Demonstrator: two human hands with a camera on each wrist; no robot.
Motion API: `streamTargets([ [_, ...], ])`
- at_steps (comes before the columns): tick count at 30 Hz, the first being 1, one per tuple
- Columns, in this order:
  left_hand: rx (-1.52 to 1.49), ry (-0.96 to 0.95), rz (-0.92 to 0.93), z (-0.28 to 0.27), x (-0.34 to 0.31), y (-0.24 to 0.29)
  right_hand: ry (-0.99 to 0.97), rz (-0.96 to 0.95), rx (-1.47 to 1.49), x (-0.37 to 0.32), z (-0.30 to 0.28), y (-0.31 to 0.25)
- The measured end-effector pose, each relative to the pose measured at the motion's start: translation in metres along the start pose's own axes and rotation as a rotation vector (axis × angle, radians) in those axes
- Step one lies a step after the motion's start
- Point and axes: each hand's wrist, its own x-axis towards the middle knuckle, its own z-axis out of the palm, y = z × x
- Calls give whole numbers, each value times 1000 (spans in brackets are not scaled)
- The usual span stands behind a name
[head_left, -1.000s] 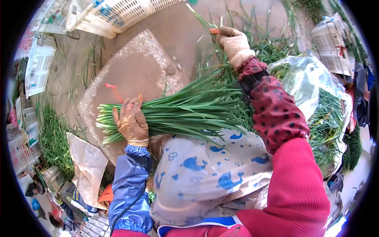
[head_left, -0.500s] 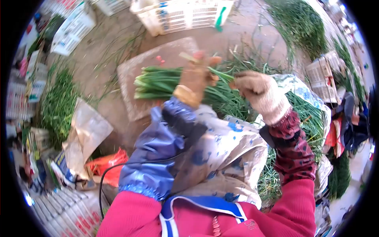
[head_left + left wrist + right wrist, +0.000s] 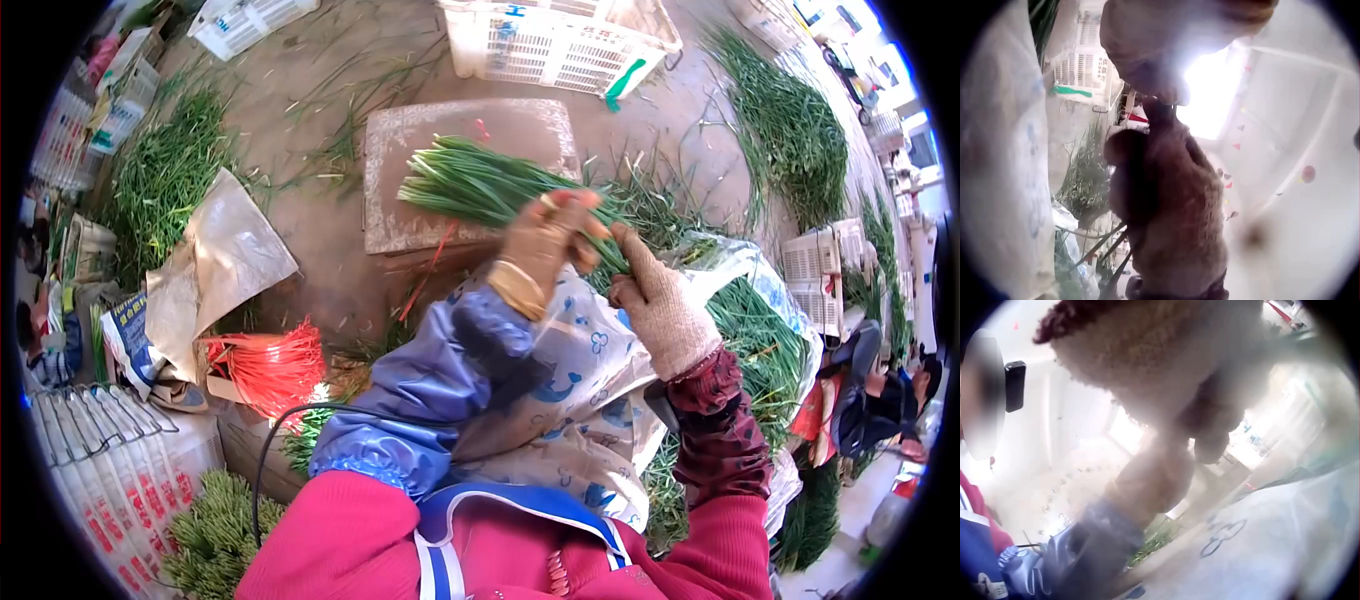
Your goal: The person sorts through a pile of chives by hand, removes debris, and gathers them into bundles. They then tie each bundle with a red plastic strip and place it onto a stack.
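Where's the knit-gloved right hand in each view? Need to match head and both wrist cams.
Head: right of centre, the right hand sits beside the left hand.
Left wrist: centre to lower centre, in shadow; right hand.
Right wrist: large and blurred across the top; right hand.
Shared landmark: blue-printed sheet, below the hands in head, along the left edge in left wrist, lower right in right wrist.

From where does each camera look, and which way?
Head: worn on the head, facing forward and down on the left hand and right hand, both sleeves and the chest.
Left wrist: on that wrist, facing past the left hand onto the right hand.
Right wrist: on that wrist, facing past the right hand onto the left hand, blue sleeve and part of the torso.
Shared: head and left wrist both show the white crate.
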Motion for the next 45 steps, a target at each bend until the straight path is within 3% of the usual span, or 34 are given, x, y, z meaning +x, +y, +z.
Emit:
streamTargets([
  [2, -141, 162, 72, -44, 2, 20, -78, 29, -87, 12, -8, -7],
  [3, -180, 291, 122, -72, 2, 31, 10, -59, -212, 23, -6, -2],
  [5, -212, 245, 204, -169, -3, 29, 7, -71, -258, 57, -5, -1],
  [7, -3, 559, 80, -211, -29, 29, 32, -165, -342, 97, 7, -8],
  [11, 244, 857, -68, -279, -116, 24, -20, -192, -421, 201, 64, -5],
  [13, 308, 1094, -50, -309, -178, 30, -70, -105, -417, 246, 104, 0],
  [15, 350, 1331, 36, -356, -249, 36, -355, -27, -489, 257, 129, -9],
  [17, 477, 1544, 292, -425, -351, 31, -264, -149, -696, 238, 167, 7],
  [18, 468, 1634, 375, -457, -402, 27, -310, -71, -793, 235, 173, 0],
  [19, 313, 1640, 476, -495, -464, 23, -239, -117, -803, 236, 178, 15],
  [21, -274, 1368, 715, -580, -603, 6, -289, -120, -711, 236, 169, 14],
  [25, -296, 1905, 477, -526, -591, 38, -382, -109, -585, 240, 152, 7],
  [27, -211, 2002, 396, -525, -568, 40, -202, -105, -651, 228, 145, 1],
  [29, -128, 2036, 301, -528, -542, 46, -27, -231, -561, 226, 134, 21],
  [34, 225, 1967, -92, -561, -490, 83, 93, -276, -374, 191, 75, 61],
  [39, 695, 1748, -452, -598, -458, 117, 173, 94, 75, 127, 16, 115],
  [40, 789, 1697, -516, -602, -451, 121, 224, 70, 193, 118, 6, 144],
  [45, 1091, 1475, -721, -608, -431, 131, 258, 168, -58, 53, -11, 152],
])
